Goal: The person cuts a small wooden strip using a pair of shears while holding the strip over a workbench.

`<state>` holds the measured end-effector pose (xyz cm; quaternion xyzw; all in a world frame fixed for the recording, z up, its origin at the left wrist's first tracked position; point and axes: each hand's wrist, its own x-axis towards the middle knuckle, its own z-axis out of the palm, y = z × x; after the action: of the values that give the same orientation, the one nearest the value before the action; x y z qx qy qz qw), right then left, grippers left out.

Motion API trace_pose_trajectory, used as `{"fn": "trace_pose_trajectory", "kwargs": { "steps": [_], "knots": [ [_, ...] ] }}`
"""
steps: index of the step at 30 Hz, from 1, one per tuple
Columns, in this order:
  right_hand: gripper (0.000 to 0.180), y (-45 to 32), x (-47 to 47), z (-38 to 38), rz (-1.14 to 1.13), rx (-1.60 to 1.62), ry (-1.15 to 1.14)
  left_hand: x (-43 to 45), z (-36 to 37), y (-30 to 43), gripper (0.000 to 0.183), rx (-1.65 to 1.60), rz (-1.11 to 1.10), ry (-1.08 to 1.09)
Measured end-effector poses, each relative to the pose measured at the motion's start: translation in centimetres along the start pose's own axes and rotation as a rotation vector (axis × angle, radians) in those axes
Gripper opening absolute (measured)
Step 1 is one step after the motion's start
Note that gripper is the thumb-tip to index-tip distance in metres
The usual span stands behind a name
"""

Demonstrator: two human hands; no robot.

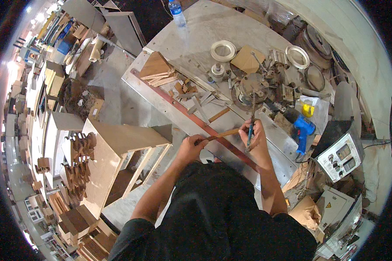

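Observation:
A thin brown wooden strip point(227, 133) spans between my two hands above the front of a metal machine table point(196, 39). My left hand point(193, 148) pinches its left end between thumb and fingers. My right hand point(258, 138) holds the strip's other end and also a slim tool with a blue handle point(250, 130), whose exact kind I cannot tell. A long red bar point(183, 109) crosses the table beneath the strip. Just beyond my hands lies a shorter wooden strip point(219, 115).
Past the red bar lie stacked wooden boards point(155, 65) and offcuts point(186, 88). A dusty round metal part point(252, 86) stands among metal pieces. At right are a blue power tool point(303, 129) and a control panel point(339, 158). A particleboard box point(101, 143) stands left.

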<state>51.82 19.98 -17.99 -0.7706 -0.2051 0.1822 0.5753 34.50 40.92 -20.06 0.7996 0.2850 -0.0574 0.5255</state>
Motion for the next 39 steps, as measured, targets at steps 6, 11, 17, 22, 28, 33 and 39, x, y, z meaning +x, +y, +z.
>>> {"fn": "trace_pose_trajectory", "kwargs": {
  "steps": [6,11,17,22,28,33,39],
  "knots": [
    [0.036,0.3,-0.2,-0.6,0.000,0.010,0.026,1.8,1.6,-1.6,0.029,0.006,-0.043,0.078],
    [0.037,0.7,-0.7,-1.4,0.010,0.034,0.041,2.9,2.4,-2.7,0.028,0.026,-0.069,0.098],
    [0.036,2.2,-1.7,-1.0,0.071,0.152,0.052,2.9,2.0,-1.9,0.031,0.038,-0.040,0.125],
    [0.035,1.7,-2.3,-0.7,0.086,0.150,-0.022,3.3,2.0,-2.6,0.031,0.068,-0.069,0.149],
    [0.036,1.3,-2.5,-0.4,0.106,0.081,-0.083,3.8,2.3,-3.8,0.037,0.052,-0.041,0.226],
    [0.038,1.1,-2.4,-0.4,0.117,0.095,-0.077,3.8,2.0,-2.9,0.039,0.101,-0.102,0.235],
    [0.039,0.5,-2.2,-0.6,0.144,0.115,-0.095,4.1,2.0,-2.9,0.040,0.133,-0.138,0.257]
  ]
}}
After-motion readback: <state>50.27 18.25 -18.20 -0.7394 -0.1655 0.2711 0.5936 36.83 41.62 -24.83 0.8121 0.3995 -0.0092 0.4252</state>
